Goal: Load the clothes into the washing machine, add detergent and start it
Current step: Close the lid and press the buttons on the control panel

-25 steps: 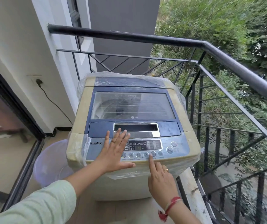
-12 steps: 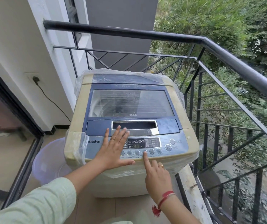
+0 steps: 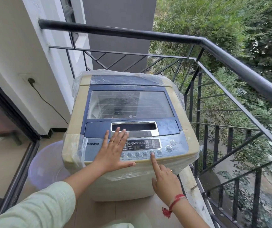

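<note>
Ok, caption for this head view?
Left hand flat on the silver control panel of a plastic-wrapped blue-and-beige washing machine, glass lid closed; right hand touches a round grey button with its index fingertip.

Daylight fills a narrow balcony. A black metal railing (image 3: 230, 51) runs along the open side with green trees (image 3: 222, 22) beyond. To the left are a white wall (image 3: 8, 38) with a plugged socket (image 3: 31, 80) and a dark-framed sliding door (image 3: 15, 112). The tiled floor (image 3: 128, 213) is pale.
</note>
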